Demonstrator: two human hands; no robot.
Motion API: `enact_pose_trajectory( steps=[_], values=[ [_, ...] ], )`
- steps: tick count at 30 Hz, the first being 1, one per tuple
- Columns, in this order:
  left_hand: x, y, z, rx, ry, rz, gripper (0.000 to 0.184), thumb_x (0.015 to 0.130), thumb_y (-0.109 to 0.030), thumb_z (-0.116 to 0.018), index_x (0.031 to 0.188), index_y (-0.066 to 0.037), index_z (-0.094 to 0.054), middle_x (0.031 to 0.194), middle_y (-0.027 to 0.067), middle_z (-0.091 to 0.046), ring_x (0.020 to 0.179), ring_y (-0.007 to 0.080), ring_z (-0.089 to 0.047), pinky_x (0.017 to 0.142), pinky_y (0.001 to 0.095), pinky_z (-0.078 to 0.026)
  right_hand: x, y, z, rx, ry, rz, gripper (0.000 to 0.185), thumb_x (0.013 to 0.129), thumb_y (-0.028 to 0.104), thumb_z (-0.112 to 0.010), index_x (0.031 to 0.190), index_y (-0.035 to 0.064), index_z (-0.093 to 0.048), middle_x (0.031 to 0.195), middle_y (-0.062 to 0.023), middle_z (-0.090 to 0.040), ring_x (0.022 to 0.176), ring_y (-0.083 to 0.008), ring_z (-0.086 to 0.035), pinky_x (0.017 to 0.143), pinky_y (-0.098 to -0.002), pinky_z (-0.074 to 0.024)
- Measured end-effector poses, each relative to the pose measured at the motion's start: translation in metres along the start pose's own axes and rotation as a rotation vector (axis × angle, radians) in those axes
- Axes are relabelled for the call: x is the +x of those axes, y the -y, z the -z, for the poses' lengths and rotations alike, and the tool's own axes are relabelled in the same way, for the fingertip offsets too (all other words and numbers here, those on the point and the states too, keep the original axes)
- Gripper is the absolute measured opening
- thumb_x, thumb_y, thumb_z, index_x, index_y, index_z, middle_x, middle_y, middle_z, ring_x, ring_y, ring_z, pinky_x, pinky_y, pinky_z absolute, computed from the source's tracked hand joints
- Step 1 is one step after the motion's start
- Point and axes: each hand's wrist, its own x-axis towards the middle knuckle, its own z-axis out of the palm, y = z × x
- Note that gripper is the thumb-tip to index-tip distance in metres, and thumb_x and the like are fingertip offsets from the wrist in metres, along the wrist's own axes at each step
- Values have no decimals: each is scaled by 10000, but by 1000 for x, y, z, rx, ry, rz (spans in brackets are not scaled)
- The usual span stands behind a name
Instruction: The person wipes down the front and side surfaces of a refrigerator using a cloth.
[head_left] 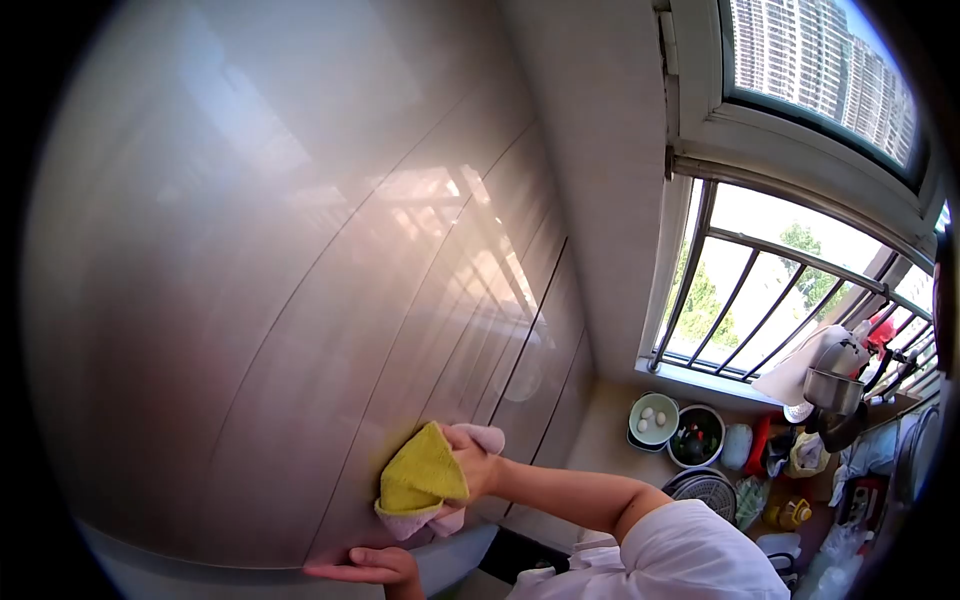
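Note:
My right hand (480, 462) is wrapped round a folded cloth (422, 470), yellow on one face and pinkish on the other. The cloth lies against the glossy light panel (330, 330), near its lower part. Some of my fingers are covered by the cloth. Below it, at the bottom of the view, my left hand (372, 568) is stretched out flat with its thumb on top, by the panel's lower edge. Nothing shows in that hand, and its forearm runs out of view.
A barred window (760, 280) is at the right, with a metal pot (833, 391) hanging near it. A bowl of eggs (652, 420), a basin with dark contents (697, 437), a grey strainer (706, 490) and a bottle of yellow liquid (790, 514) crowd the counter below.

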Motion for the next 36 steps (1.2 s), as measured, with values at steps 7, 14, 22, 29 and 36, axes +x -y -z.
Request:
enact_pose_trajectory(
  steps=[7, 14, 22, 29, 36],
  values=[
    [5, -3, 0, 53, -12, -41, 562, 1024, -154, -270, 1462, 127, -59, 1519, 299, -134, 1394, 358, -273, 1128, 392, -275, 32, -127, 130, -393, -143, -97, 647, 622, 345, -615, 1200, 53, -621, 1327, -213, -490, 1251, -455, -413, 1045, -570, -294],
    [1, 11, 3, 83, -16, -110, 566, 1026, -173, -261, 1465, 122, -60, 1527, 278, -140, 1395, 337, -275, 1127, 384, -282, 50, -222, 197, -312, -728, -713, 705, 935, 516, -356, 1433, 21, -306, 1422, -244, -363, 1315, -419, -348, 1080, -457, -282],
    [-2, 10, -1, 78, -23, -104, 553, 1029, -156, -259, 1470, 113, -62, 1528, 286, -130, 1399, 347, -268, 1134, 395, -266, -22, -107, 56, -355, -622, -871, 754, 927, 470, -395, 1445, -56, -247, 1509, -280, -192, 1398, -462, -163, 1141, -510, -123],
    [-6, 12, 3, 37, -47, 1, 548, 1031, -170, -270, 1464, 119, -99, 1513, 292, -185, 1392, 352, -285, 1134, 398, -269, -45, 56, -26, -55, -289, -827, 721, 749, 342, -627, 1312, -55, -415, 1344, -344, -327, 1275, -542, -252, 1074, -657, -67],
    [8, -15, -21, -72, -202, -5, 609, 1016, -162, -374, 1452, 152, -87, 1490, 356, -172, 1367, 386, -294, 1116, 424, -252, -15, -65, 53, -356, -484, -695, 732, 783, 377, -506, 1328, -98, -396, 1355, -316, -371, 1284, -513, -289, 1100, -622, -78]
  ],
)
